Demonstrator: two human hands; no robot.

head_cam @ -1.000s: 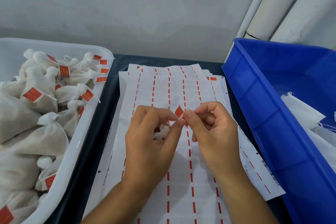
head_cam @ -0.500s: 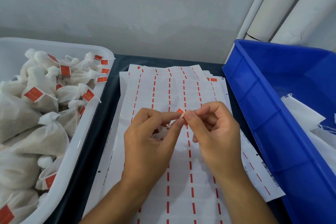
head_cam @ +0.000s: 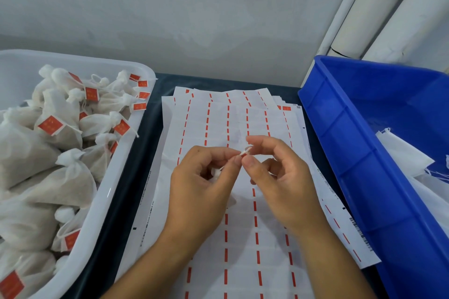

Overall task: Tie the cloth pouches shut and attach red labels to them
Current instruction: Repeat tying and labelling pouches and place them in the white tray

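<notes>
White string (head_cam: pixel 245 152), edged with a sliver of red, is pinched between two bare hands held above a stack of label sheets (head_cam: pixel 243 238) on a dark table (head_cam: pixel 150 114). The left hand (head_cam: pixel 199 192) comes up from below with its back to the camera, thumb and forefinger closed on the string, the other fingers curled beneath; a bit of white cloth shows under its palm, though whether this is a pouch cannot be told. The right hand (head_cam: pixel 279 184) meets it from the right, thumb and forefinger nipping the same string end, the remaining fingers loosely bent and spread. Both forearms slant in from the bottom edge. Rows of red dashes run down the sheets. At left, a white tub (head_cam: pixel 116 192) holds tied pouches (head_cam: pixel 60 177) carrying red labels (head_cam: pixel 50 125). At right, a blue bin (head_cam: pixel 364 165) holds flat white bags (head_cam: pixel 403 155). White pipes (head_cam: pixel 379 14) stand against the grey wall (head_cam: pixel 194 19) behind.
</notes>
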